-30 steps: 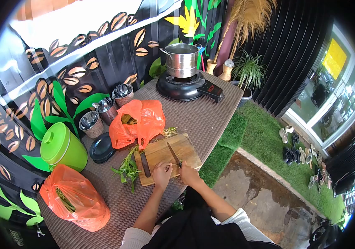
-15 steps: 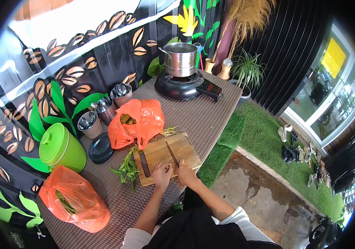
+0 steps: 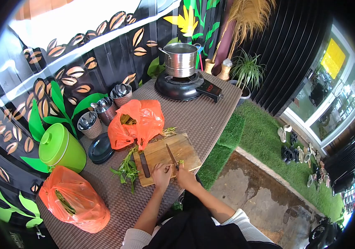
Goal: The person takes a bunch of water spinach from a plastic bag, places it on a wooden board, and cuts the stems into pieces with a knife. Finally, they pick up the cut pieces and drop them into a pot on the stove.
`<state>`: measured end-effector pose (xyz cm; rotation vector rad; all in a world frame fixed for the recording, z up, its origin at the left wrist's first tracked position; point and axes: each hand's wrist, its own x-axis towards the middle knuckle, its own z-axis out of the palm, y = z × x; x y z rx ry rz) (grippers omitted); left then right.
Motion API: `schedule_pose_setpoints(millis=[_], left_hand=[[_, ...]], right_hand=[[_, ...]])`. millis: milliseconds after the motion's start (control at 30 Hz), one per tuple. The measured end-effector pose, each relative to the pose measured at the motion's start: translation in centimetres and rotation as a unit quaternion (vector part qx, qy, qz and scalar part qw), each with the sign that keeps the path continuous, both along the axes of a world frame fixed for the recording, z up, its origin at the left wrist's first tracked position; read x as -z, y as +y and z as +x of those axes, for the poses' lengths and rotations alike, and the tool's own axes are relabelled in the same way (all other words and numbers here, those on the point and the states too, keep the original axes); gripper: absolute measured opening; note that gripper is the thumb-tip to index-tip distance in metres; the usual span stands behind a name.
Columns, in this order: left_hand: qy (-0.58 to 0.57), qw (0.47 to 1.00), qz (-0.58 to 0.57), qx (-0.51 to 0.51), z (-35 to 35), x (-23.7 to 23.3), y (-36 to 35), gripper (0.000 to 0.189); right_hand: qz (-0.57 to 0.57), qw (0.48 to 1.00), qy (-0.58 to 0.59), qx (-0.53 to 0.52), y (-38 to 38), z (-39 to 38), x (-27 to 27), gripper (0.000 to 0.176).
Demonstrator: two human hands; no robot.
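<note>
On the wooden cutting board (image 3: 159,148), my right hand (image 3: 186,177) grips a knife (image 3: 171,153) by its handle, the blade pointing away from me. My left hand (image 3: 161,176) is closed at the board's near side, just left of the knife; what its fingers pinch is too small to make out. Small bits of green (image 3: 181,162) lie right of the blade. A bunch of leafy green stems (image 3: 127,169) rests against the board's left edge. Behind the board stands an opened orange plastic bag (image 3: 148,120) with greens inside.
A second orange bag (image 3: 78,203) sits at the near left. Beside it are a lidded green bucket (image 3: 67,151), dark plates (image 3: 100,148) and cutlery cups (image 3: 92,128). A steel pot (image 3: 181,62) stands on a black gas stove (image 3: 173,89) at the far end.
The knife and my right hand have shifted very slightly, and green bits now show right of the blade. My left hand stays nearly where it was.
</note>
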<state>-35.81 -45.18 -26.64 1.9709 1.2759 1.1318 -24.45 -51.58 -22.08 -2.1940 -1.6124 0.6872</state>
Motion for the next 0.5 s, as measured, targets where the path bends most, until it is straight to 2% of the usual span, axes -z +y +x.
schedule_pose_setpoints(millis=[67,200,300,500], left_hand=[[-0.008,1.000,0.007,-0.002,0.1,0.3,0.1,0.008],[0.005,1.000,0.000,-0.003,0.0,0.0,0.0,0.008],[0.007,1.000,-0.002,0.003,0.1,-0.2,-0.1,0.008],[0.001,1.000,-0.009,0.001,0.1,0.4,0.1,0.009]], right_hand=[[-0.050,0.998,-0.018,0.037,-0.5,-1.4,0.5,0.036],[-0.044,0.997,-0.010,0.056,0.5,-1.6,0.7,0.035],[-0.003,1.000,0.010,0.018,1.2,0.2,1.0,0.034],[-0.052,0.997,0.000,0.049,-0.7,-2.1,-0.2,0.034]])
